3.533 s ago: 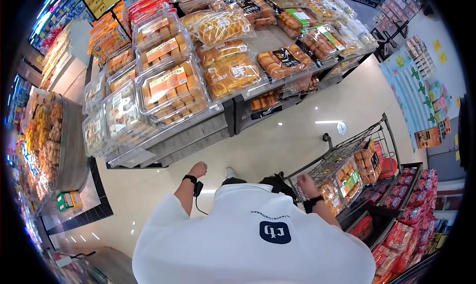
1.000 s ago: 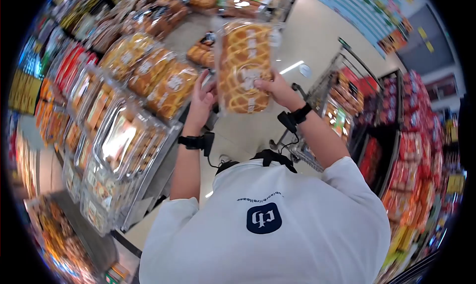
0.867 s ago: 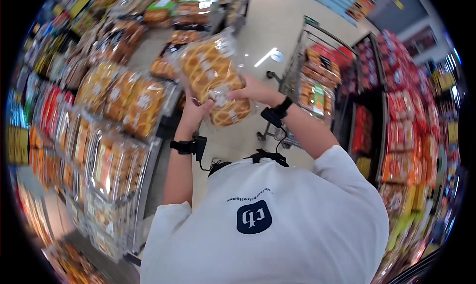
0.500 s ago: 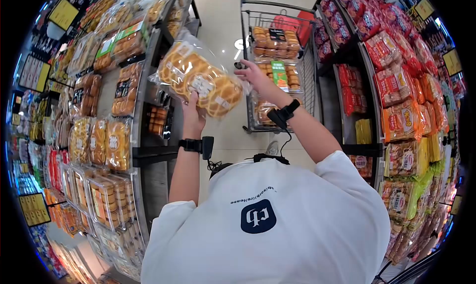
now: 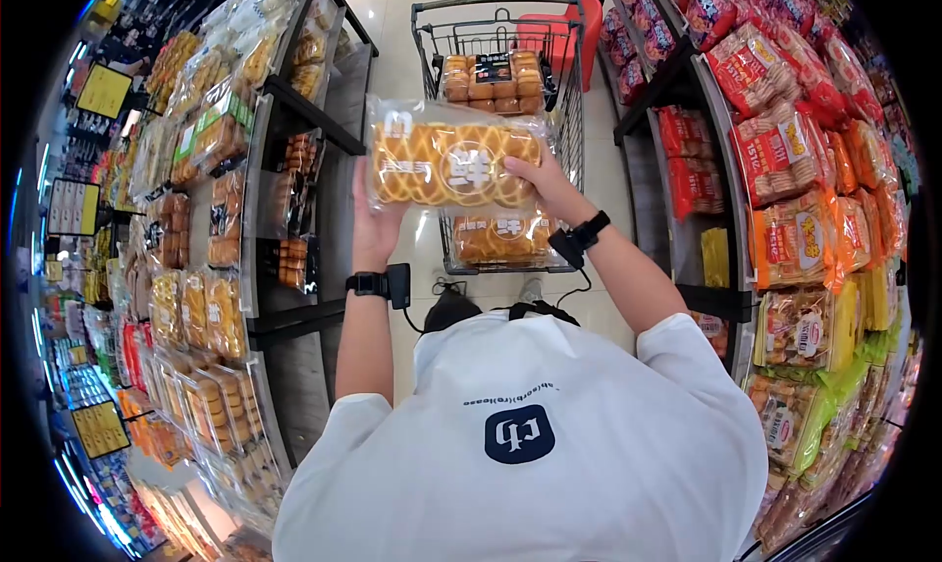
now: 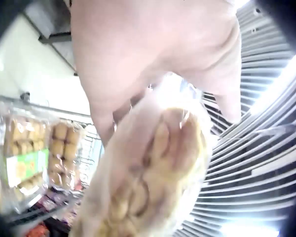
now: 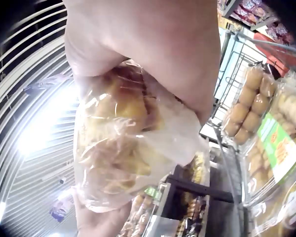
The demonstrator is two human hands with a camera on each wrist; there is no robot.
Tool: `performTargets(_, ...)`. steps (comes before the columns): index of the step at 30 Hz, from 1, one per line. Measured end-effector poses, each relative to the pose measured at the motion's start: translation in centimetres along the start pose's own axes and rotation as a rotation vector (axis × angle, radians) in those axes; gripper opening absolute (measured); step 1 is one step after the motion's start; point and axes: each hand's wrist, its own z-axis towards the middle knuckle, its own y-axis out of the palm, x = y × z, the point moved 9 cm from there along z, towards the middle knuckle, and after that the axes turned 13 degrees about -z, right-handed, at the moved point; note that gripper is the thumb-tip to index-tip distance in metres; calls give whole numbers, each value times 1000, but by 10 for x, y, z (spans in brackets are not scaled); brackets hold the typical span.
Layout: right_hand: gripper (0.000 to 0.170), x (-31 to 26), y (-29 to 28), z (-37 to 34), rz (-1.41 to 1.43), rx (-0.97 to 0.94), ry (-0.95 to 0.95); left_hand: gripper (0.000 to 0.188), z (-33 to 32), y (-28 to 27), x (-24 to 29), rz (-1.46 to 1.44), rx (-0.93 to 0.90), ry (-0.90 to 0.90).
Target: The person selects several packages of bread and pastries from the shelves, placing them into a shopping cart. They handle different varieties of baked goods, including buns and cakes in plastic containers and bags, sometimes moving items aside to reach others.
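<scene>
A clear-wrapped pack of bread (image 5: 456, 164), golden with a pale lattice pattern and white lettering, is held level in front of the body. My right hand (image 5: 551, 184) grips its right end, thumb on top and the other fingers hidden below. At the opposite end, my left hand (image 5: 376, 230) holds the pack from the side and below. In the left wrist view the end of the wrapper lies between that hand's thumb (image 6: 229, 106) and fingers. Beneath the pack in the head view is a wire shopping cart (image 5: 432, 76), with more bread packs (image 5: 496, 81) inside.
Shelves of packaged bread (image 5: 194, 312) and clear plastic boxes (image 5: 211, 395) line the left. On the right, a shelf rack (image 5: 677, 86) carries red and orange snack packets (image 5: 790, 243). A red plastic object (image 5: 589, 42) stands behind the cart's far right corner.
The pack, first carried beside the left shelf, has moved right and turned level over the cart. Half a second ago the right hand was off it with fingers spread; now it grips the right end.
</scene>
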Motion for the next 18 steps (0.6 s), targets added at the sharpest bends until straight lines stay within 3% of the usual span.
performTargets(1, 71, 8, -7, -2, 46, 13, 56, 70, 9, -16, -12, 108, -5, -137)
performTargets(2, 72, 15, -14, -3, 90, 28, 111, 70, 15, -30, -15, 119, -11, -147)
performTargets(5, 78, 51, -49, 0, 3, 161, 194, 75, 18, -21, -49, 93, -23, -469)
performTargets(6, 79, 69, -65, 1, -47, 254, 245, 75, 27, -28, -59, 92, -25, -481)
performTargets(9, 82, 81, -78, 2, -46, 257, 317, 81, 56, -78, -92, 572, 91, -552)
performTargets(16, 70, 81, -111, 61, -189, 320, 325, 86, 141, -102, -138, 713, -26, -521)
performTargets(18, 66, 85, -132, 82, -363, 467, 421, 85, 172, -114, -152, 699, -24, -488)
